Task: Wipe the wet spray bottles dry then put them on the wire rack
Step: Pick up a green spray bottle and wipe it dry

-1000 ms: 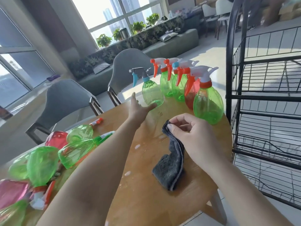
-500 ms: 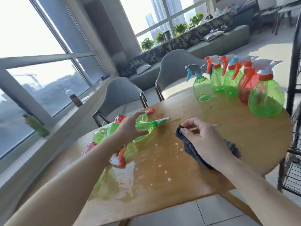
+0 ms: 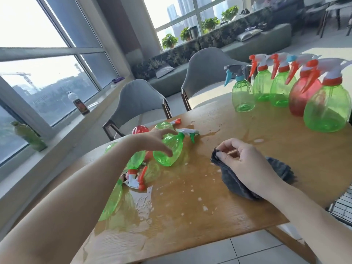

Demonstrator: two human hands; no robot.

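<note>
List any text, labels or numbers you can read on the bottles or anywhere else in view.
None can be read.
Dark bottle on the window sill: has a label, too blurred to read.
Upright green and red plastic spray bottles: no print visible.
Green plastic spray bottles lying on the wet wooden table: no print visible.
Dark grey cloth: no tag visible.
</note>
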